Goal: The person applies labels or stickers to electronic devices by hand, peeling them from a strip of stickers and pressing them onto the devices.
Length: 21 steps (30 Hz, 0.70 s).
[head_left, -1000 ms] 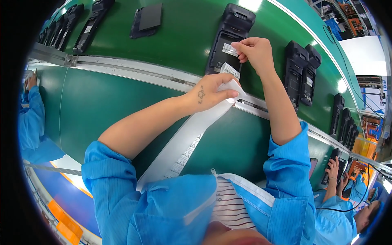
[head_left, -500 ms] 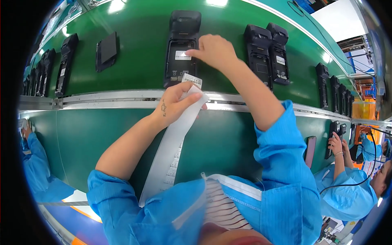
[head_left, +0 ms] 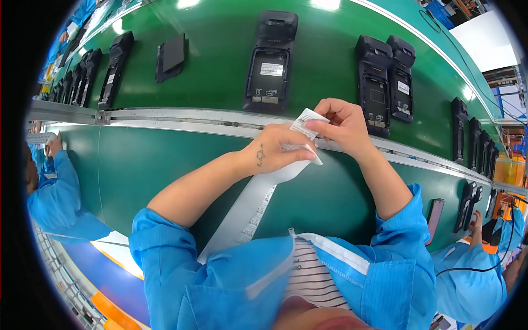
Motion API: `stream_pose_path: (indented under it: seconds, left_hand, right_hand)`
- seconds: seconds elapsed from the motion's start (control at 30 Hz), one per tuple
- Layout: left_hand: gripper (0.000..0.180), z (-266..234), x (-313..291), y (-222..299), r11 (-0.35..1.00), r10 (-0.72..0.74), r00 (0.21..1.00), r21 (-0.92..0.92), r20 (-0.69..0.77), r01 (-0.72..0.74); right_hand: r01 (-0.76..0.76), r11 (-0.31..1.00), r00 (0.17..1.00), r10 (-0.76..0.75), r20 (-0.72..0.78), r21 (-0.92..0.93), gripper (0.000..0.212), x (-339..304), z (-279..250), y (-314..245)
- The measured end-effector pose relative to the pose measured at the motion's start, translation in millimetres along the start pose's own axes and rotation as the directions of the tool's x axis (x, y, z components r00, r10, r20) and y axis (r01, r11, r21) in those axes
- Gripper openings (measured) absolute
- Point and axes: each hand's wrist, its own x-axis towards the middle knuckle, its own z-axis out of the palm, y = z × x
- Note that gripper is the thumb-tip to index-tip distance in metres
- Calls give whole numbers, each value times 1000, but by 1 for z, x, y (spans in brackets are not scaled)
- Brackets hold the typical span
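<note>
A long white strip of printed labels (head_left: 236, 212) hangs from my left hand (head_left: 272, 149), whose fingers are closed round its upper part. The strip runs down toward my jacket. At its upper end, my right hand (head_left: 345, 127) pinches a small printed label (head_left: 309, 118) between thumb and finger; whether the label is still attached to the strip cannot be made out. Just beyond my hands, a black handheld terminal (head_left: 268, 85) lies back up on the green surface, its battery bay uncovered. A white label (head_left: 271, 69) sits inside that bay.
Two more black terminals (head_left: 376, 96) lie to the right, and black covers (head_left: 171, 58) to the left. Rows of terminals continue at both sides. A metal rail (head_left: 181, 116) crosses before me. A phone (head_left: 435, 220) lies at right. Co-workers in blue (head_left: 467, 280) sit on either side.
My right hand has left the terminal's bay and come back to the strip's end, pinching a label there. The view has shifted, so the terminals appear farther right.
</note>
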Motion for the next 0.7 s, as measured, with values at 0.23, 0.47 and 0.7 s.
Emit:
stream_pose_path:
  seconds: [0.23,0.47,0.7]
  left_hand:
    - [9,3,8,-3,977,193,971,121,-142,-177]
    - [10,14,11,1,999,4,997,40,-73,-1]
    - [11,19,16,0,996,-24,991,87,-130,35]
  right_hand:
    - [32,999,993,-30,115,-13,11,-4,-10,5]
    - [-103,994,992,100,77,41,11,-6,-6,7]
    - [-59,987,998,55,31,150,9,-9,-9,9]
